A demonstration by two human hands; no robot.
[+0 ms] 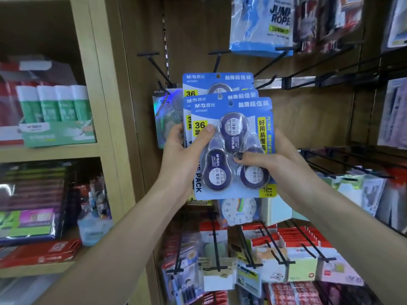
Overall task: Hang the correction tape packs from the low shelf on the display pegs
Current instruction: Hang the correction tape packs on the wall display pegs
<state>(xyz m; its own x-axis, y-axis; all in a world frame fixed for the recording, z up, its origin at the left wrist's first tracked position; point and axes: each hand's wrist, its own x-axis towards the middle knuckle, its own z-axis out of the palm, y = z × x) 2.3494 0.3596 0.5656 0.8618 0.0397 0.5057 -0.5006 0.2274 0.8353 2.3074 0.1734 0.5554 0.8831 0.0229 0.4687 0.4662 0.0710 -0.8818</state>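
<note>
I hold a fanned stack of three blue correction tape packs point(233, 139) up in front of the wooden display wall. Each card carries three dark purple tape dispensers under clear blisters. My left hand point(187, 148) grips the stack's left edge, thumb on the front card. My right hand point(271, 157) holds the right side, with its fingers over the blister. The rearmost pack's hang hole point(218, 75) sits just below an empty black peg point(217, 60). Another empty peg point(154, 64) juts out to the left, above a hanging holographic pack point(165, 115).
Jump rope bags point(262, 25) hang at the upper right above several bare black pegs point(308, 69). Below my arms, pegs hold sticky notes and red packs point(286, 256), and a clock pack point(239, 211). A wooden shelf unit at left carries glue stick boxes point(55, 115).
</note>
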